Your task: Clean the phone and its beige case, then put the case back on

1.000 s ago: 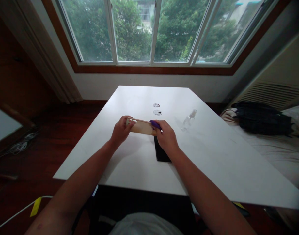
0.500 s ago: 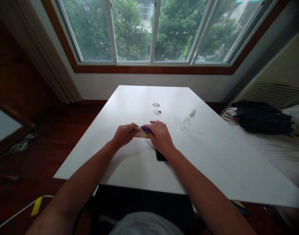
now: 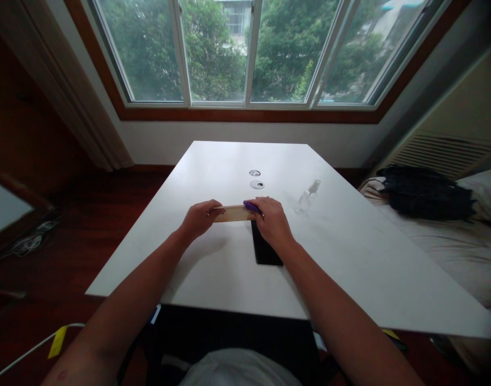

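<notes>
Head view: left hand grip clamped on tan case; right hand grip clamped on purple cloth against case

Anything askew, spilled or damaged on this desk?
Nothing spilled or visibly damaged. The one oddity: a small clear bottle lies on its side on the white table, right of the hands. Both hands grip a tan case above a black phone.
</notes>
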Motion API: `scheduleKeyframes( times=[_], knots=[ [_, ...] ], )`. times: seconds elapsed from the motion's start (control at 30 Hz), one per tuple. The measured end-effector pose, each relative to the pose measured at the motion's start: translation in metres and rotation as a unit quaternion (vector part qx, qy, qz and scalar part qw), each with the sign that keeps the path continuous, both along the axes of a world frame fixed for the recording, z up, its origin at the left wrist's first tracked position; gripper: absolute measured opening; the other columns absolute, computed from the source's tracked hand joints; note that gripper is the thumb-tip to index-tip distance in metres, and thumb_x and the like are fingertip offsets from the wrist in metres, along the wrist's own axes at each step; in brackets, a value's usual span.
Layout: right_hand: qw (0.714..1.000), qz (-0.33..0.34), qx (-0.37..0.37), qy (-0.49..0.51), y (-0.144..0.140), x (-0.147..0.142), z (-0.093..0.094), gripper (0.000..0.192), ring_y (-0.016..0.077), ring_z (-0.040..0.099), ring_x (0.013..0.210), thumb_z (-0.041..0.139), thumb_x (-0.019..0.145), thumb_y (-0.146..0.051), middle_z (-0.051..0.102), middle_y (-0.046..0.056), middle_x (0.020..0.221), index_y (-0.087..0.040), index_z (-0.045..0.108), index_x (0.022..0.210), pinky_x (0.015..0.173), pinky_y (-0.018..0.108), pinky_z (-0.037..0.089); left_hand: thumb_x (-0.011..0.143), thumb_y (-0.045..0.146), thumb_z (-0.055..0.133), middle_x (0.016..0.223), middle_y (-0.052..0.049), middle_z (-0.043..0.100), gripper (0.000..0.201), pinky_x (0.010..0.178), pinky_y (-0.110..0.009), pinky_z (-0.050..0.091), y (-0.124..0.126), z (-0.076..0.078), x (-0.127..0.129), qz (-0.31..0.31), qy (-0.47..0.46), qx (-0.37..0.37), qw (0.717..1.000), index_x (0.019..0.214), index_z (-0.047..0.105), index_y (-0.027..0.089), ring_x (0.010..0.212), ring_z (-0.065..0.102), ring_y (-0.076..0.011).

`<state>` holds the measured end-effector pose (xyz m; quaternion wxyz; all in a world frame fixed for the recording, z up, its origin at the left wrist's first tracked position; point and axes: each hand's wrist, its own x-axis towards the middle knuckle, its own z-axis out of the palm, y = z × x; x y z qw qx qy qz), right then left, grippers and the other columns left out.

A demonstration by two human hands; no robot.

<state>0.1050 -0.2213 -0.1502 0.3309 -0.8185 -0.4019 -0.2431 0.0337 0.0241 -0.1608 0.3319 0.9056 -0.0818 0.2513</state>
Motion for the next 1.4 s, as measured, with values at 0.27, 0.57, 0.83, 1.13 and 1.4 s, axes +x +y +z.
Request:
scheduleKeyframes(
  times=[0.27, 0.57, 0.83, 1.13, 1.4],
  knots=[
    [0.998, 0.022, -0.057, -0.029, 0.011, -0.014, 0.001, 0.030, 0.0239, 0.053, 0.122, 0.059, 0.093, -0.014, 0.067, 0.005, 0.115, -0.024, 0.069, 0.120, 0.114, 0.045, 0.030, 0.099, 0.046, 0.053, 0.100, -0.002, 0.074, 0.030, 0.078, -0.027, 0.048, -0.005, 0.001, -0.001, -0.050, -0.012, 0.078, 0.996, 0.104, 0.075, 0.025, 0.086, 0.068, -0.0161],
    [0.999, -0.032, -0.001, 0.006, -0.012, 0.018, -0.001, 0.030, 0.0256, 0.056, 0.118, 0.062, 0.091, -0.018, 0.067, 0.005, 0.117, -0.024, 0.071, 0.119, 0.105, 0.043, 0.039, 0.099, 0.047, 0.053, 0.096, -0.004, 0.073, 0.033, 0.078, -0.028, 0.047, 0.003, 0.000, 0.002, -0.014, -0.028, 0.027, 0.999, 0.100, 0.075, 0.021, 0.086, 0.066, -0.0170],
    [0.998, 0.032, -0.039, -0.032, 0.004, -0.009, 0.003, 0.030, 0.0243, 0.054, 0.121, 0.060, 0.092, -0.014, 0.068, 0.003, 0.115, -0.024, 0.070, 0.117, 0.111, 0.044, 0.034, 0.101, 0.040, 0.051, 0.091, -0.004, 0.072, 0.029, 0.077, -0.028, 0.046, -0.004, 0.003, -0.002, -0.063, -0.048, 0.072, 0.994, 0.101, 0.073, 0.021, 0.083, 0.064, -0.0155],
    [0.999, -0.007, 0.044, 0.020, -0.007, 0.007, 0.006, 0.026, 0.0244, 0.060, 0.111, 0.062, 0.092, -0.021, 0.069, 0.005, 0.115, -0.022, 0.071, 0.117, 0.101, 0.042, 0.043, 0.100, 0.043, 0.052, 0.091, -0.004, 0.070, 0.031, 0.076, -0.028, 0.046, 0.000, 0.004, 0.000, -0.024, -0.051, 0.005, 0.998, 0.098, 0.073, 0.020, 0.084, 0.063, -0.0157],
    [0.988, 0.027, 0.128, 0.076, -0.002, -0.002, 0.007, 0.027, 0.0204, 0.062, 0.107, 0.058, 0.091, -0.019, 0.068, 0.004, 0.115, -0.021, 0.069, 0.116, 0.096, 0.035, 0.049, 0.099, 0.044, 0.054, 0.092, -0.004, 0.071, 0.031, 0.078, -0.027, 0.046, 0.000, 0.010, -0.003, -0.025, -0.056, 0.049, 0.997, 0.093, 0.073, 0.021, 0.085, 0.063, -0.0153]
  ],
)
